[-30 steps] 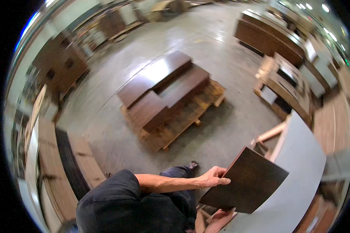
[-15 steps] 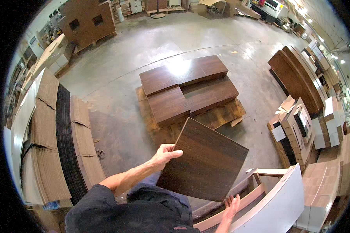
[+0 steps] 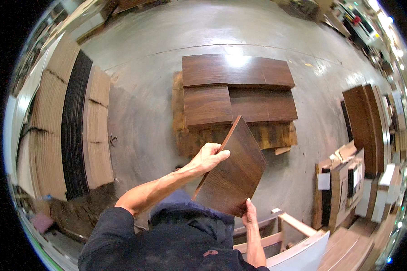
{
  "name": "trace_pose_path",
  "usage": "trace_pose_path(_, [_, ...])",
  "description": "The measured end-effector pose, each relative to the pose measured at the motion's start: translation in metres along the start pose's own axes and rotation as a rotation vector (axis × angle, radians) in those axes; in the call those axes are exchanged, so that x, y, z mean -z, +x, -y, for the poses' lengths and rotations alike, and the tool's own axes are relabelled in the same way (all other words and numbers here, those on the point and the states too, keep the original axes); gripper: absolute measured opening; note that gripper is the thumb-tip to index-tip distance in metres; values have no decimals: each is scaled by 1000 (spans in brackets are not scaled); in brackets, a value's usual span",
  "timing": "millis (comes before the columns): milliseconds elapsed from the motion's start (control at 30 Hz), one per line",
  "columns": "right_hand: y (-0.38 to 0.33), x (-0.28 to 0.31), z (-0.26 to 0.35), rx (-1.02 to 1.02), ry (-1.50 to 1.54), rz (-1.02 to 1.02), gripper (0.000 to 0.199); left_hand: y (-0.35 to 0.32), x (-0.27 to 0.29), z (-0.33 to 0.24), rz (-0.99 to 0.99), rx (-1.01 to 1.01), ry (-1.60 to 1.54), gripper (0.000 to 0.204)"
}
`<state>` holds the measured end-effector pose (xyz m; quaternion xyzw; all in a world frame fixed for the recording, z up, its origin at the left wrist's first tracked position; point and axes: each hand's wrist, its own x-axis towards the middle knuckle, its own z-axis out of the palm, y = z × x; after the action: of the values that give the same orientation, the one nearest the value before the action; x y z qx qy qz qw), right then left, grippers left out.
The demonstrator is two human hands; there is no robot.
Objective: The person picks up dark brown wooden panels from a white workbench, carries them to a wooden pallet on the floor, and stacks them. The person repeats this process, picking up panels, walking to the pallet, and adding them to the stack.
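Note:
I hold a dark brown wood panel (image 3: 235,171) tilted in front of me with both hands. My left hand (image 3: 209,157) grips its left edge near the top. My right hand (image 3: 250,213) holds its lower corner from below. Beyond the panel, a wooden pallet (image 3: 194,140) on the concrete floor carries stacked dark brown panels (image 3: 237,90) of the same kind. The held panel hangs above the pallet's near side, apart from the stack.
Tall stacks of cardboard sheets (image 3: 68,117) stand at the left. More dark panels (image 3: 364,122) lean at the right, next to cardboard boxes (image 3: 343,180). A light wooden frame and a white board (image 3: 298,248) are at the lower right.
I have turned toward the pallet, which now lies straight ahead and closer. The panel has swung from flat to a steeper tilt, still in both hands.

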<state>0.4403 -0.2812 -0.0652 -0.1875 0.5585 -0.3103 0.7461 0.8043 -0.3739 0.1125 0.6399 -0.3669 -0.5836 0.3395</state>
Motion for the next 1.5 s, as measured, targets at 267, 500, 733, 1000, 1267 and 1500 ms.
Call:
trace_pose_path(267, [92, 66, 104, 36, -161, -307, 39, 41, -76, 49, -125, 74, -511, 33])
trace_pose_path(500, [173, 74, 175, -30, -464, -311, 39, 92, -91, 65, -72, -4, -898, 49])
trace_pose_path(733, [213, 55, 200, -42, -535, -340, 42, 147, -99, -1, -239, -109, -618, 46])
trace_pose_path(1000, [271, 47, 251, 56, -486, -354, 39, 209, -106, -18, -364, -178, -744, 39])
trace_pose_path(1267, [380, -2, 326, 332, -603, -374, 45, 322, -119, 44, -574, -28, -1163, 30])
trace_pose_path(1500, [571, -45, 362, 393, -956, -319, 50, 482, -90, 111, -521, 266, -1032, 28])
